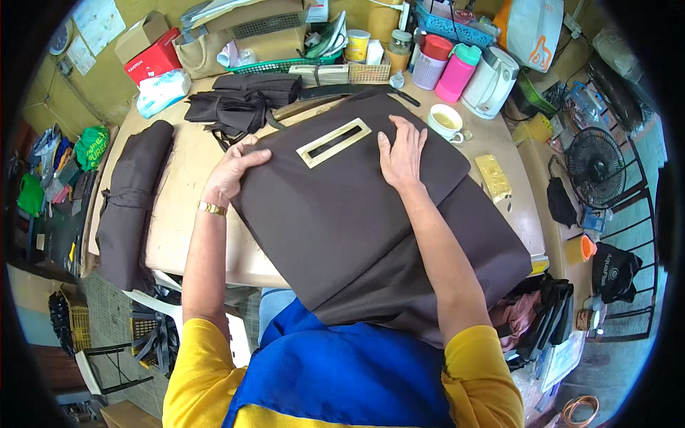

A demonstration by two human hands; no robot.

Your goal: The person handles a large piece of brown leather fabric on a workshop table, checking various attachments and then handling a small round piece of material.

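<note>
A large dark brown fabric panel (321,221), folded in layers, lies over the table's front edge and hangs toward my lap. Near its far side is a pale gold rectangular frame (310,158) around a long slot, with dark showing through. My left hand (239,167) grips the panel's left edge, thumb on top and fingers partly hidden at the edge. On the right of the frame, my right hand (402,153) rests on the cloth with its fingers stretched out and the thumb apart, holding nothing.
A rolled dark fabric bundle (132,207) lies at the left, more folded dark cloth (239,103) at the back. A long dark blade-like tool (342,90) lies behind the panel. A cup of drink (445,123), a yellow block (494,177) and a white kettle (490,83) stand right.
</note>
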